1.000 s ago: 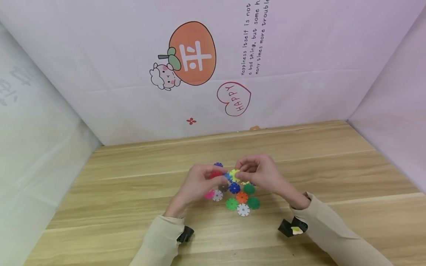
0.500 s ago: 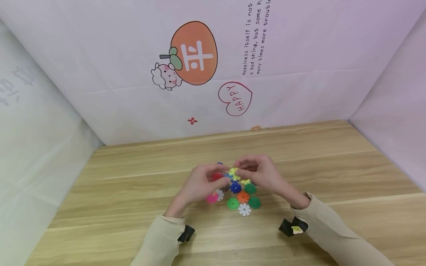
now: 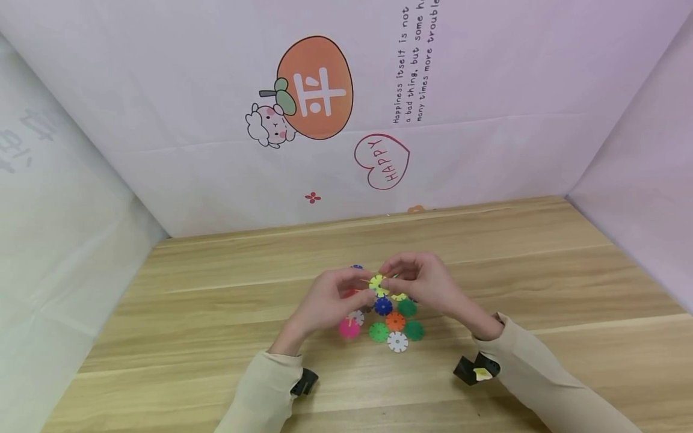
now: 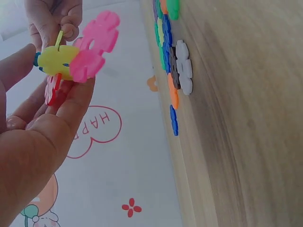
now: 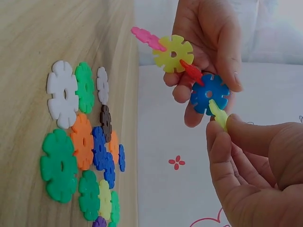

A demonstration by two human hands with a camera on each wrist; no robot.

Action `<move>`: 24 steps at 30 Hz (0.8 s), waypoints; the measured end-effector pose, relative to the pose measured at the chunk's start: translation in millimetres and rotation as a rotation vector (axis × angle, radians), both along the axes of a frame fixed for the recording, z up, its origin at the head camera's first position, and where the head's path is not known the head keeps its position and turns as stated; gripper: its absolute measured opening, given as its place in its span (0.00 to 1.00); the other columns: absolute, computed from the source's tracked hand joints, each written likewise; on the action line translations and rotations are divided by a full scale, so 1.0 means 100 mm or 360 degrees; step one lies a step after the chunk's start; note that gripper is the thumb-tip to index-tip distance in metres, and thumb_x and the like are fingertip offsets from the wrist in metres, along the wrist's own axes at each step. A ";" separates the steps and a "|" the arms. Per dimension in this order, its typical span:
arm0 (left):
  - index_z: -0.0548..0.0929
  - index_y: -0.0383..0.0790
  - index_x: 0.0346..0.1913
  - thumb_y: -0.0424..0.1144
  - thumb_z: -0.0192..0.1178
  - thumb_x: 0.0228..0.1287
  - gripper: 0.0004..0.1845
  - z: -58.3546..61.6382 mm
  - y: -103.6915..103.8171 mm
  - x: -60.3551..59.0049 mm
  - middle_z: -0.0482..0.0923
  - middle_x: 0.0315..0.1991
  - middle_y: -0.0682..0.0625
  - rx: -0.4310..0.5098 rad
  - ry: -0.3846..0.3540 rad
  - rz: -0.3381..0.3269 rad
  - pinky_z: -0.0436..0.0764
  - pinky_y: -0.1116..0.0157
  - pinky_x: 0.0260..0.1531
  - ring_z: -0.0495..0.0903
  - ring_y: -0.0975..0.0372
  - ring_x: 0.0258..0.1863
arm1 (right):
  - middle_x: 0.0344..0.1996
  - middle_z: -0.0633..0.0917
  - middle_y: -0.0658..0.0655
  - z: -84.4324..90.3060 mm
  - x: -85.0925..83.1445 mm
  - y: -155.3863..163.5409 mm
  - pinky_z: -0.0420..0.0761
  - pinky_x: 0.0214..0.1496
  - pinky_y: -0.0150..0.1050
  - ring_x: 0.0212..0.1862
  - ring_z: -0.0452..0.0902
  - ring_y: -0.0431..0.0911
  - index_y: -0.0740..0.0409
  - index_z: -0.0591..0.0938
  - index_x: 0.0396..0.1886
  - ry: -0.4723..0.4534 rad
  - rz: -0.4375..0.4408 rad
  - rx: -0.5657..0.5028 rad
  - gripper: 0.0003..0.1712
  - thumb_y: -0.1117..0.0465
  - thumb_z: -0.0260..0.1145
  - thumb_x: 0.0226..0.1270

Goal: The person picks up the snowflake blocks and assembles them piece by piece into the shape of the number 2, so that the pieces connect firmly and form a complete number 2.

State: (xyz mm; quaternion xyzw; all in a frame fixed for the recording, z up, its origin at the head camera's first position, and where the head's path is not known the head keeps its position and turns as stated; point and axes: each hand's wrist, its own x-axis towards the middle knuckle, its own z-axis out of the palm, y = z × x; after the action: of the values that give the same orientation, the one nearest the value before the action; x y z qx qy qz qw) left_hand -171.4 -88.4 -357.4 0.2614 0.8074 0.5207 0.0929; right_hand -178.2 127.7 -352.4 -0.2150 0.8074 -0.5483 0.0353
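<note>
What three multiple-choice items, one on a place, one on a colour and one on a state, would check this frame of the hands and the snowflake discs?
1. Where do the loose discs lie?
A. On the wooden table, under the hands
B. In a box
C. On the wall

2. What colour is the disc in the held cluster that the right hand's piece meets?
A. White
B. Blue
C. Brown

3. How does the right hand stand?
A. Flat on the table
B. Pinching a yellow-green disc
C. Hanging idle

Answers:
1 A: the head view shows them flat on the table.
2 B: in the right wrist view the yellow-green disc touches the blue disc.
3 B: its fingers pinch that disc, while the left hand holds the cluster.
</note>
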 end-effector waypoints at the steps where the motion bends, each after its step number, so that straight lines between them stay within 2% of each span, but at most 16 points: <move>1: 0.81 0.41 0.55 0.38 0.62 0.66 0.16 0.00 0.00 0.00 0.84 0.46 0.49 -0.0001 0.0005 -0.0005 0.81 0.63 0.47 0.82 0.62 0.44 | 0.32 0.86 0.58 0.00 0.00 0.00 0.84 0.35 0.50 0.32 0.85 0.53 0.64 0.83 0.39 0.0001 0.0003 -0.0006 0.08 0.67 0.70 0.60; 5: 0.81 0.43 0.56 0.38 0.61 0.67 0.16 -0.02 0.00 0.00 0.84 0.45 0.48 -0.0032 0.0007 -0.0002 0.82 0.66 0.41 0.83 0.64 0.41 | 0.31 0.86 0.58 -0.01 -0.01 -0.01 0.84 0.36 0.50 0.32 0.84 0.54 0.64 0.84 0.37 0.0013 0.0021 -0.0003 0.07 0.69 0.70 0.59; 12: 0.81 0.45 0.57 0.39 0.60 0.67 0.16 -0.03 0.01 -0.01 0.83 0.49 0.52 -0.0069 -0.0023 0.0024 0.81 0.67 0.42 0.83 0.65 0.44 | 0.32 0.85 0.57 -0.05 -0.07 0.05 0.84 0.38 0.47 0.34 0.84 0.54 0.65 0.83 0.39 -0.0016 0.0042 0.0051 0.07 0.68 0.68 0.61; 18: 0.81 0.42 0.55 0.39 0.61 0.66 0.16 -0.03 0.00 -0.01 0.85 0.43 0.50 -0.0064 -0.0041 0.0040 0.81 0.66 0.43 0.83 0.62 0.43 | 0.32 0.86 0.57 -0.09 -0.15 0.14 0.82 0.37 0.35 0.34 0.82 0.47 0.67 0.83 0.39 -0.0011 -0.0074 0.0147 0.09 0.66 0.69 0.60; 24: 0.81 0.42 0.55 0.40 0.61 0.66 0.16 -0.01 0.00 0.00 0.85 0.43 0.49 -0.0073 -0.0058 0.0070 0.81 0.65 0.45 0.83 0.61 0.44 | 0.33 0.86 0.58 -0.14 -0.23 0.22 0.82 0.39 0.36 0.35 0.82 0.47 0.69 0.82 0.41 -0.0050 -0.0166 0.0207 0.12 0.66 0.70 0.58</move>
State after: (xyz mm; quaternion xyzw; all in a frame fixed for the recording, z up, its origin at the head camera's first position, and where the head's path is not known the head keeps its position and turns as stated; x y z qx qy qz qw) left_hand -171.2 -88.7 -358.1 0.2318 0.8229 0.5087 0.1022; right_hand -201.2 149.7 -366.0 -0.1612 0.8507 -0.4992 0.0332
